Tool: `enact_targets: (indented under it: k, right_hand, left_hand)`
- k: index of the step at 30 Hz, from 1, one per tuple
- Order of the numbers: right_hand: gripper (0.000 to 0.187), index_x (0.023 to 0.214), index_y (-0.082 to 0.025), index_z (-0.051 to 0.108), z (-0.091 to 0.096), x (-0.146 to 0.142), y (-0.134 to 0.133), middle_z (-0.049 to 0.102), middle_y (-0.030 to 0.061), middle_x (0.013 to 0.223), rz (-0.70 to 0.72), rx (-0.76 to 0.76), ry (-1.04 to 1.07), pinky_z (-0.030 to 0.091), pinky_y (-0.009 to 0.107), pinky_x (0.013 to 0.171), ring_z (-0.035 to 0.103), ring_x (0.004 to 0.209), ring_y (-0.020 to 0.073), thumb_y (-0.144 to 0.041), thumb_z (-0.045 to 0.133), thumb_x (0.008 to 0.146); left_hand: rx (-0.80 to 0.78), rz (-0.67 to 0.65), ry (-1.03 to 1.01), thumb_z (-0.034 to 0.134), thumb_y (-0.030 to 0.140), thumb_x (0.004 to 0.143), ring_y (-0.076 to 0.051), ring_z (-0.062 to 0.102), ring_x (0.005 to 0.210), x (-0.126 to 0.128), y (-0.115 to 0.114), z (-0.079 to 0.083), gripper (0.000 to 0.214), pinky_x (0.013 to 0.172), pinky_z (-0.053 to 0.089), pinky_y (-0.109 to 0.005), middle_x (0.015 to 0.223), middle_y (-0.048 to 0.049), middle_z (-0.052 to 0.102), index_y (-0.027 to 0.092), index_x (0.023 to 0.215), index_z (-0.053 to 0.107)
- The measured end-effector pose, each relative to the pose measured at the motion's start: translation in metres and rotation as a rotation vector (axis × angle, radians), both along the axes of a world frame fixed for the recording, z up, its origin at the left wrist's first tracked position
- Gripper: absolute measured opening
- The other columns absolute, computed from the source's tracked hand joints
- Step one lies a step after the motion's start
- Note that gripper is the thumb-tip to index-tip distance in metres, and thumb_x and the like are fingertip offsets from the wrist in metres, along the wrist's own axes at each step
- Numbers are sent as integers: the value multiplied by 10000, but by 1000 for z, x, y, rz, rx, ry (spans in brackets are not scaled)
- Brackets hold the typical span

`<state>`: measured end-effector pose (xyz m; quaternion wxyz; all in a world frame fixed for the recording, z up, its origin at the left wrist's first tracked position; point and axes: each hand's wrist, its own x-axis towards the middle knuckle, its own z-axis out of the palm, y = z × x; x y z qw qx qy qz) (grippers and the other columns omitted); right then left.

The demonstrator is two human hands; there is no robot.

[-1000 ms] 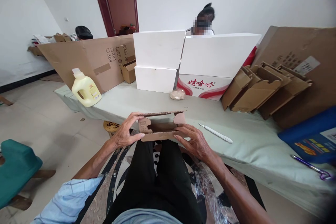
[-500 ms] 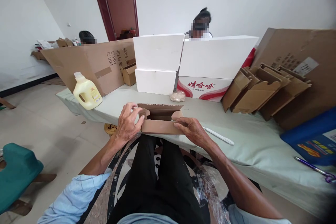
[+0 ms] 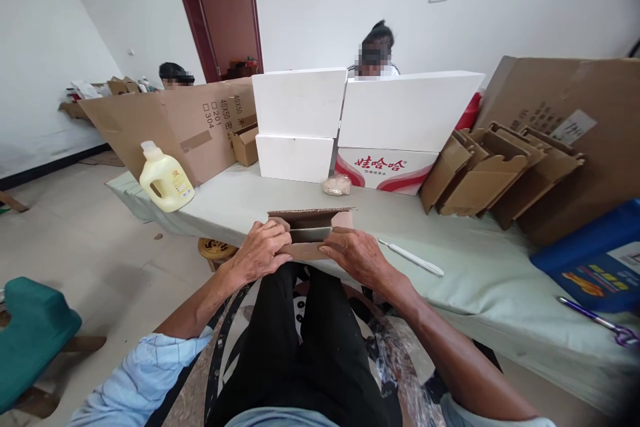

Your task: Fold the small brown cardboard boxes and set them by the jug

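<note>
A small brown cardboard box (image 3: 305,251) rests at the table's near edge, its top open and its inside dark. My left hand (image 3: 263,248) grips the box's left front corner, fingers curled over the rim and thumb on the front panel. On the right front corner, my right hand (image 3: 353,252) holds the box the same way, thumb against the front. A side flap (image 3: 343,219) stands up beyond my right fingers. To the right of that hand lies a white slim-handled craft knife (image 3: 411,257). Behind the box sits a small clear plastic-wrapped bundle (image 3: 337,185).
White boxes (image 3: 300,103) and a red-and-white carton (image 3: 385,170) line the table's back. A yellow detergent bottle (image 3: 167,177) stands left. Folded cardboard boxes (image 3: 485,173), a blue container (image 3: 590,260) and a purple pen-like tool (image 3: 595,317) are at right. Two people sit beyond.
My left hand has moved right and down, from the box's left side onto its front corner. My right hand has closed further over the right corner. The box has shifted slightly.
</note>
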<state>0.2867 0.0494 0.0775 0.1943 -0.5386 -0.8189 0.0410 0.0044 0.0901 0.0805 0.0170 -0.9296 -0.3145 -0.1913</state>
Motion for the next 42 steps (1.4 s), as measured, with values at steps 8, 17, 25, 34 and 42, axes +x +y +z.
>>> enact_targets:
  k: [8, 17, 25, 34, 42]
  right_hand:
    - [282, 878, -200, 688, -12, 7, 9, 705, 91, 973, 299, 321, -74, 429, 385, 852, 582, 940, 257, -295, 621, 1136]
    - [237, 875, -207, 639, -16, 10, 4, 701, 70, 941, 233, 423, -150, 375, 391, 825, 584, 961, 270, -289, 749, 1068]
    - [198, 994, -195, 679, -19, 9, -1, 712, 78, 1006, 229, 366, -172, 356, 387, 809, 569, 956, 275, -362, 745, 1077]
    - [272, 859, -206, 638, -22, 0, 3, 676, 66, 883, 254, 304, -215, 359, 380, 802, 542, 903, 256, -332, 768, 1063]
    - [325, 848, -218, 625, -33, -2, -13, 657, 94, 954, 198, 408, -147, 412, 384, 775, 545, 880, 265, -393, 668, 1119]
  left_hand:
    - [318, 5, -113, 678, 182, 1029, -267, 648, 1112, 2, -3, 17, 95, 967, 521, -407, 1228, -122, 709, 191, 1119, 709]
    - [381, 165, -51, 704, 236, 1036, -301, 671, 1080, -1, 27, 22, 158, 860, 497, -428, 1136, -97, 776, 208, 1190, 729]
    - [170, 44, -170, 503, 236, 1137, -221, 698, 942, -6, 37, 11, 251, 883, 546, -351, 989, -64, 764, 200, 1034, 729]
    - [137, 86, 72, 589, 228, 1089, -246, 743, 1013, 15, 29, 26, 182, 847, 538, -354, 1097, -59, 796, 236, 1187, 742]
    - [-11, 135, 72, 467, 317, 1129, -222, 689, 846, 31, 35, 48, 306, 683, 395, -318, 978, -50, 780, 249, 1015, 742]
